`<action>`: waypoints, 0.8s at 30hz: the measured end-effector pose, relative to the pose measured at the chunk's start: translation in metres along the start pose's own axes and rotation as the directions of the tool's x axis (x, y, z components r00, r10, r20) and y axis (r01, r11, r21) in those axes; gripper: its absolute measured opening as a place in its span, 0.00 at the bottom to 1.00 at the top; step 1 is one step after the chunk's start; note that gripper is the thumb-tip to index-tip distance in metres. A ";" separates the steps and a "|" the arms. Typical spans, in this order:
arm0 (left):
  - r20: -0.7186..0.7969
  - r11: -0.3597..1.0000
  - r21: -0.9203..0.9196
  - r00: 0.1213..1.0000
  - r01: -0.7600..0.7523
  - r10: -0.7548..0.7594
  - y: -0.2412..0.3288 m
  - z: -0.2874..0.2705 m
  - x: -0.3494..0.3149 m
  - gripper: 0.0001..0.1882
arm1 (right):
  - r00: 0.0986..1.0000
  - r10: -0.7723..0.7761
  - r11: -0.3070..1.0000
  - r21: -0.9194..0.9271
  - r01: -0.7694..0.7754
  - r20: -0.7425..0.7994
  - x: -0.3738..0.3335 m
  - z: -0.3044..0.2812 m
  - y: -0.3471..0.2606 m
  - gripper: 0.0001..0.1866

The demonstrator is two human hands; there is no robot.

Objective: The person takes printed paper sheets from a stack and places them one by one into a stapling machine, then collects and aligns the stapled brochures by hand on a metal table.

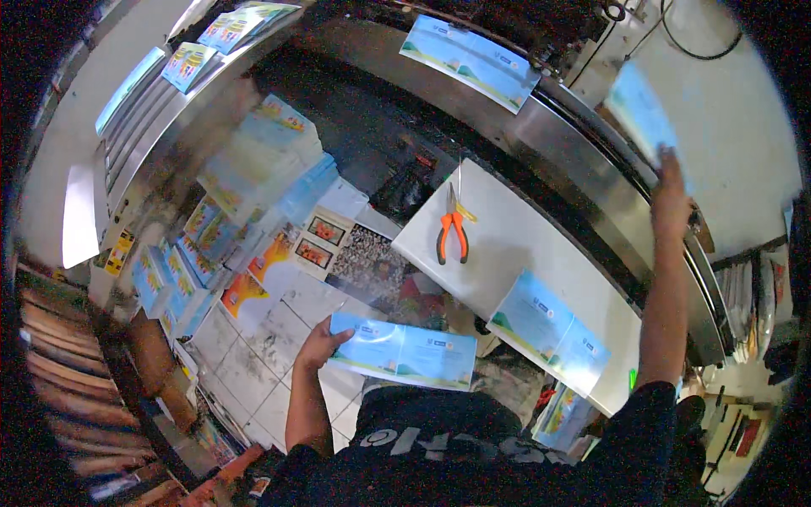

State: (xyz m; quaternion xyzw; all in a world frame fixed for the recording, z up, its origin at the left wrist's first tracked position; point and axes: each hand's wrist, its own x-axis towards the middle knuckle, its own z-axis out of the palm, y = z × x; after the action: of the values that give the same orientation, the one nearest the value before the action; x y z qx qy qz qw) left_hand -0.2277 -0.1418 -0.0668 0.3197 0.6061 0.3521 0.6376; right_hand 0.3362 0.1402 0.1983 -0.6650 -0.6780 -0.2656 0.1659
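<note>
My left hand (318,345) grips a light blue printed sheet (422,353) by its left end, thumb on top, in front of my body. Farther out on the right, my raised right hand (669,198) pinches another light blue sheet (644,110), blurred by motion, over a pale surface behind the long metal rail. Between them, a similar sheet (547,329) lies on the white bench (507,211). Pliers (452,232) with orange and black handles rest on that bench, beside a slim tool with a yellow part (465,214).
One more blue sheet (469,61) lies across the metal rail (574,135) at the far side. Stacks of printed sheets (270,152) stand on the left, below a slatted metal rack (144,127) holding several pieces. Tiled floor (253,363) shows at lower left.
</note>
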 end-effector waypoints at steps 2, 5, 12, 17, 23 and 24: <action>-0.047 0.998 0.048 0.999 0.030 -0.028 0.010 0.004 -0.007 0.19 | 0.975 -0.047 0.987 0.162 0.012 0.218 -0.025 0.047 -0.006 0.30; -0.046 1.000 -0.010 0.999 0.017 -0.017 0.001 0.002 -0.006 0.19 | 0.937 -0.194 0.976 -0.044 0.215 0.290 -0.076 0.041 -0.031 0.30; -0.031 0.999 0.054 1.000 -0.005 0.007 -0.014 -0.002 -0.003 0.16 | 0.551 -0.182 0.977 0.211 0.012 0.814 -0.221 -0.068 -0.099 0.46; 0.010 0.993 0.113 1.000 -0.018 0.017 -0.004 0.003 0.007 0.18 | 0.576 -0.228 0.974 0.189 0.129 0.785 -0.289 -0.066 -0.098 0.48; -0.001 0.998 0.065 1.000 0.007 -0.007 0.002 0.004 0.005 0.18 | 0.549 -0.408 0.875 0.484 0.007 0.729 -0.256 -0.074 -0.063 0.37; -0.004 0.998 0.069 1.000 0.010 -0.009 0.001 0.004 0.005 0.18 | 0.567 -0.422 0.850 0.526 -0.023 0.708 -0.245 -0.084 -0.064 0.30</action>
State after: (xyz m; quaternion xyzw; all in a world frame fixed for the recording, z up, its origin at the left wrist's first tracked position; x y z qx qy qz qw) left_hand -0.2232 -0.1370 -0.0687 0.3381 0.6207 0.3284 0.6265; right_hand 0.2766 -0.1057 0.1150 -0.5642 -0.7946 0.2218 -0.0314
